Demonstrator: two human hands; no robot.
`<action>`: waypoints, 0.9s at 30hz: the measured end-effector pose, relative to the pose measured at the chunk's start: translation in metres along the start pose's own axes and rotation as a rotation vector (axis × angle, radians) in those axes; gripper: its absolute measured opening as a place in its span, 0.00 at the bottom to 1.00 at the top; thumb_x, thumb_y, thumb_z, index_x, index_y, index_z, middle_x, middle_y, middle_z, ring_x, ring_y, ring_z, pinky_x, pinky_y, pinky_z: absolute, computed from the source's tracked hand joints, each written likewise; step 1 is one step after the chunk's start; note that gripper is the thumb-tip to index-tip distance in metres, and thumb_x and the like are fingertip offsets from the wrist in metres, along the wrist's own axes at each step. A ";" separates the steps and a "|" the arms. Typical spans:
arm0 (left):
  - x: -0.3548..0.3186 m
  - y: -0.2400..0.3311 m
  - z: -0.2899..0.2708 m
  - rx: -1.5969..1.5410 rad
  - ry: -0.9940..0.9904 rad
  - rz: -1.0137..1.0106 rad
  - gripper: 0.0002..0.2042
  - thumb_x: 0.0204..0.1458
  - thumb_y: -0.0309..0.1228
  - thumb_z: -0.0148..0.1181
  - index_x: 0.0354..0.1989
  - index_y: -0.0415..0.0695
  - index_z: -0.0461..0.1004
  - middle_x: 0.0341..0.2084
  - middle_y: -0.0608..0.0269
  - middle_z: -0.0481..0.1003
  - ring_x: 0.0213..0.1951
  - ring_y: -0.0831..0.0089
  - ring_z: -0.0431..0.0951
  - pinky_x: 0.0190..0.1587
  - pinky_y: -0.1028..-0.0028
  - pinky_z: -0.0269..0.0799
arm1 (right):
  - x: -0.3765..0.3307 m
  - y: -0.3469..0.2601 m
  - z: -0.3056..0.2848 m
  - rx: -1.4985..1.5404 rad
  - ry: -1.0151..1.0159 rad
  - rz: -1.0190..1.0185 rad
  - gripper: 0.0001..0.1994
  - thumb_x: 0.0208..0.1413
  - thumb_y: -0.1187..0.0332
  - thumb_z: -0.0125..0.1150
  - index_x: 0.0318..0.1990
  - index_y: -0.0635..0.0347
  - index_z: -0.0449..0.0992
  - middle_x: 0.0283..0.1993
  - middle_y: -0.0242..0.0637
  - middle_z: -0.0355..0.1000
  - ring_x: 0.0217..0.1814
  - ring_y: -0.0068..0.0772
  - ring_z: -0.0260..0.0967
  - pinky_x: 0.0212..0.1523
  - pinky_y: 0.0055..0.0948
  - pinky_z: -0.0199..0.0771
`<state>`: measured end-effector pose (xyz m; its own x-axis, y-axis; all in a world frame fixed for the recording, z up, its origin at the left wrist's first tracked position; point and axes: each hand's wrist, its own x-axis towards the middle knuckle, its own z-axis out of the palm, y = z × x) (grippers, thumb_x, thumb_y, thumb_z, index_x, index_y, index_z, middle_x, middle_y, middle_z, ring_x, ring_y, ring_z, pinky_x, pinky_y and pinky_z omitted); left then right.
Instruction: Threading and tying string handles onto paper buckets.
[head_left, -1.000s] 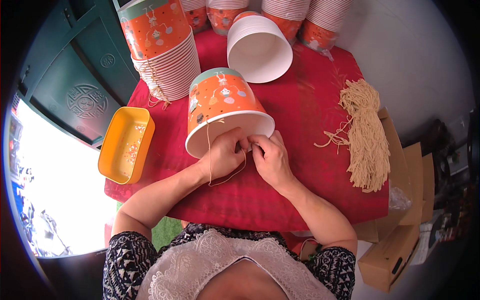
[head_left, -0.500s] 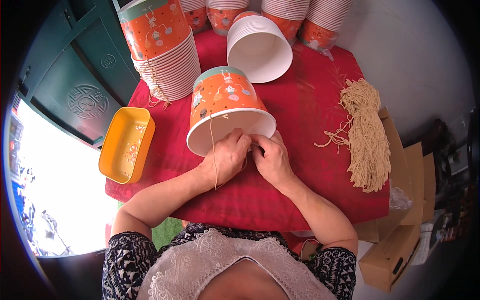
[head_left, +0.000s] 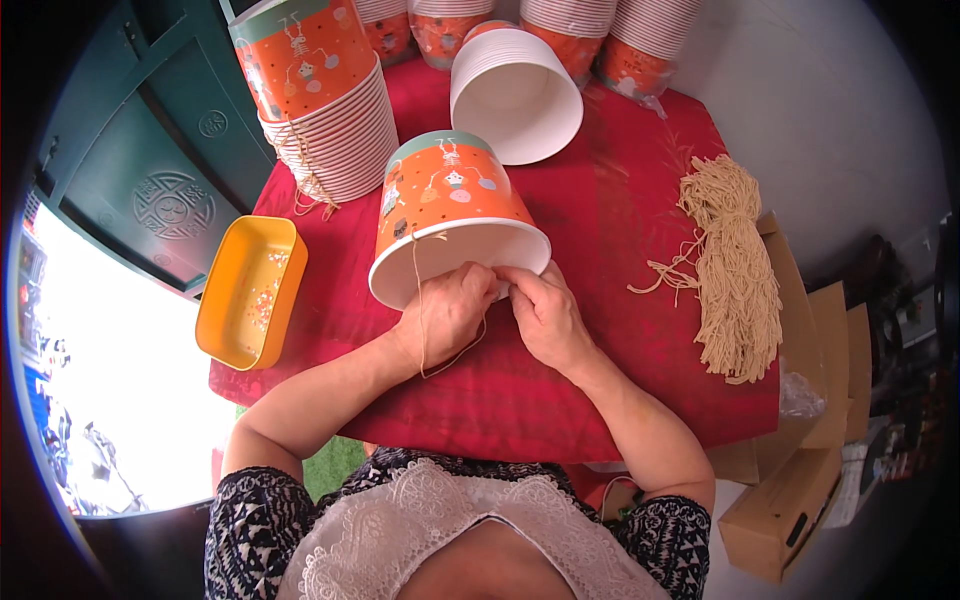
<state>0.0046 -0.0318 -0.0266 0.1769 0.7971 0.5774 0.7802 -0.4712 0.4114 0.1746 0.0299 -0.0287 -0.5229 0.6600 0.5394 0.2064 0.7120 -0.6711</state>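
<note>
A thin string (head_left: 420,300) is pinched between closed fingers of the left hand (head_left: 450,315) and right hand (head_left: 540,315) at the near rim of the tipped orange bucket (head_left: 450,215), laid sideways mid-counter (head_left: 600,380) for reach; a string bundle (head_left: 735,270) lies right.

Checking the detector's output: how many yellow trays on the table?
1. The yellow tray sits at the table's left edge, left of the orange bucket that both hands work on. None other shows, though the bucket stacks could hide something.
</note>
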 end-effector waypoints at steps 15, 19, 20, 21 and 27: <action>0.001 0.007 -0.011 -0.052 -0.024 -0.109 0.09 0.49 0.23 0.65 0.34 0.42 0.70 0.27 0.54 0.75 0.32 0.52 0.78 0.34 0.60 0.74 | 0.002 -0.004 -0.010 0.018 -0.101 0.030 0.05 0.49 0.77 0.65 0.32 0.61 0.73 0.32 0.42 0.73 0.39 0.46 0.66 0.41 0.41 0.70; 0.001 0.006 -0.015 -0.126 -0.052 -0.245 0.07 0.49 0.20 0.62 0.34 0.40 0.71 0.27 0.52 0.75 0.32 0.52 0.78 0.35 0.61 0.73 | 0.001 -0.001 -0.008 -0.002 -0.113 -0.007 0.06 0.48 0.78 0.65 0.31 0.60 0.72 0.31 0.42 0.72 0.39 0.46 0.66 0.40 0.41 0.70; 0.001 0.006 -0.015 -0.132 -0.060 -0.281 0.06 0.49 0.20 0.62 0.34 0.40 0.71 0.27 0.52 0.75 0.33 0.53 0.78 0.35 0.61 0.73 | 0.000 0.001 -0.007 -0.022 -0.111 -0.020 0.06 0.48 0.78 0.65 0.31 0.60 0.72 0.31 0.42 0.71 0.39 0.46 0.66 0.40 0.41 0.70; 0.002 0.007 -0.015 -0.131 -0.059 -0.284 0.06 0.49 0.20 0.62 0.34 0.40 0.71 0.27 0.52 0.75 0.33 0.53 0.78 0.35 0.61 0.73 | -0.001 0.001 -0.007 -0.042 -0.108 -0.034 0.07 0.47 0.78 0.66 0.30 0.60 0.72 0.31 0.42 0.70 0.39 0.46 0.66 0.40 0.41 0.70; 0.004 0.010 -0.015 -0.137 -0.019 -0.300 0.05 0.48 0.19 0.60 0.32 0.38 0.71 0.26 0.51 0.75 0.32 0.52 0.78 0.35 0.61 0.73 | -0.001 -0.002 -0.008 -0.088 -0.134 -0.098 0.07 0.44 0.81 0.64 0.28 0.63 0.72 0.32 0.44 0.67 0.39 0.46 0.64 0.39 0.41 0.70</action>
<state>0.0037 -0.0390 -0.0095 -0.0361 0.9142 0.4036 0.7115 -0.2600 0.6528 0.1814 0.0294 -0.0235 -0.6485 0.5530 0.5231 0.2175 0.7931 -0.5689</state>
